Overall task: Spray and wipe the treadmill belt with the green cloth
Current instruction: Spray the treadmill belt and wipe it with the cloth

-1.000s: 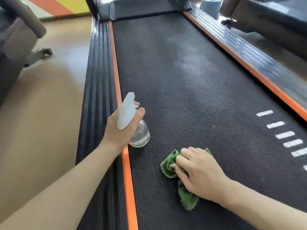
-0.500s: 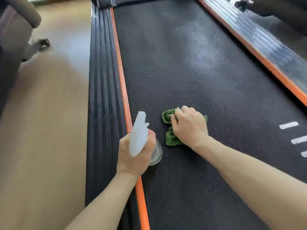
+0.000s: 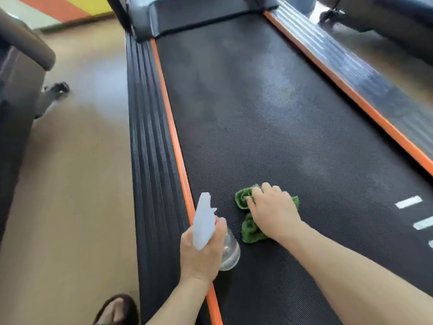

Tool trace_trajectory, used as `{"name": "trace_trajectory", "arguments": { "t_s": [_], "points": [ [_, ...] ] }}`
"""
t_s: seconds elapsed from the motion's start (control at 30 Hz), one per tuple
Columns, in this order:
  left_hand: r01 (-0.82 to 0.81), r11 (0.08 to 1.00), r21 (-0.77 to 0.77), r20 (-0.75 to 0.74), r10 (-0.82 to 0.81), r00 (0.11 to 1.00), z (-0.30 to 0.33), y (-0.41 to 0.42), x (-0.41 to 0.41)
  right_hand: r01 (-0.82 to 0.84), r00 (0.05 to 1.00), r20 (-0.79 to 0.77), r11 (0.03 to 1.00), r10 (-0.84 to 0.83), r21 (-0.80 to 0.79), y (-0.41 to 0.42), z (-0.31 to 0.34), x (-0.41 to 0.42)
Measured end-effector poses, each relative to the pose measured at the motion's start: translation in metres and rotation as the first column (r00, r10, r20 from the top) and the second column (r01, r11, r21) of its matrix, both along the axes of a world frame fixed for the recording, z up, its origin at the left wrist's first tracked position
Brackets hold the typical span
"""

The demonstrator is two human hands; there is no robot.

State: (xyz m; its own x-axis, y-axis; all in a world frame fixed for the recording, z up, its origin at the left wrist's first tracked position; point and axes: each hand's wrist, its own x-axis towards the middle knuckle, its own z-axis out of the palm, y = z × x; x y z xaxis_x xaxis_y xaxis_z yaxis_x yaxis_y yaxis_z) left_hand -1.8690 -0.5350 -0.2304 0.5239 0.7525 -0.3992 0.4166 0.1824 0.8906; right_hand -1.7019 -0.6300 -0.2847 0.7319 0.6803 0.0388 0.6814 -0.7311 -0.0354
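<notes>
Treadmill belt (image 3: 269, 141) fills most of what we see, a black ribbed band running away from us toward the grey motor hood (image 3: 199, 12) at the far end. We see a paler, hazy patch on its surface about midway up, right of centre, and white dashes (image 3: 408, 202) printed near its right edge. Orange strips border it on both sides, the left strip (image 3: 174, 141) running beside a black grooved side rail (image 3: 147, 141), the right strip (image 3: 346, 83) beside a shinier, blurred rail (image 3: 375, 73). Left of the treadmill we see tan floor (image 3: 77, 160) and part of another dark machine (image 3: 16, 90); a further machine (image 3: 386, 17) stands at the upper right. Our right hand (image 3: 273, 213) lies palm down on the green cloth (image 3: 251, 228), fingers curled into its bunched folds, pressing it against the belt close to the left orange strip; the cloth shows in front of the fingers and under the wrist. Just beside it, our left hand (image 3: 202, 252) grips a spray bottle (image 3: 230, 252), its clear round body tucked behind the fingers and its white trigger head (image 3: 203, 221) pointing up the belt. The bottle hangs over the belt's left edge, near the cloth but not touching it. At the bottom edge we see a foot in a dark sandal (image 3: 117, 310) on the floor.
</notes>
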Motion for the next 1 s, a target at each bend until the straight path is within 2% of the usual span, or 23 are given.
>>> {"name": "trace_trajectory", "arguments": {
  "t_s": [0.1,0.27,0.43,0.53,0.67,0.9,1.0],
  "points": [
    [0.099,0.983,-0.152,-0.048,-0.107,0.993,0.010,0.026,0.010,0.000,0.999,-0.036,1.000,-0.001,-0.029,0.002,0.000,0.000],
    [0.412,0.895,-0.172,-0.055,-0.426,0.903,0.044,0.083,0.041,0.121,0.991,-0.060,0.992,-0.122,-0.021,0.011,0.006,-0.005],
    [0.536,0.820,-0.199,-0.047,-0.555,0.831,0.067,0.122,0.076,0.315,0.926,-0.171,0.938,-0.337,-0.143,0.023,0.016,-0.013],
    [0.583,0.775,-0.245,-0.090,-0.617,0.782,0.070,0.145,0.092,0.270,0.903,-0.258,0.920,-0.344,-0.283,0.029,0.029,-0.009],
    [0.719,0.649,-0.249,-0.131,-0.758,0.639,0.076,0.176,0.103,0.199,0.853,-0.394,0.912,-0.341,-0.358,0.032,0.043,0.002],
    [0.615,0.773,-0.156,-0.326,-0.628,0.707,0.067,0.206,0.111,0.159,0.826,-0.415,0.865,-0.381,-0.476,0.039,0.049,0.003],
    [0.566,0.811,-0.146,-0.342,-0.578,0.741,0.069,0.207,0.116,0.195,0.803,-0.423,0.856,-0.420,-0.479,0.041,0.053,0.005]
  ]
}}
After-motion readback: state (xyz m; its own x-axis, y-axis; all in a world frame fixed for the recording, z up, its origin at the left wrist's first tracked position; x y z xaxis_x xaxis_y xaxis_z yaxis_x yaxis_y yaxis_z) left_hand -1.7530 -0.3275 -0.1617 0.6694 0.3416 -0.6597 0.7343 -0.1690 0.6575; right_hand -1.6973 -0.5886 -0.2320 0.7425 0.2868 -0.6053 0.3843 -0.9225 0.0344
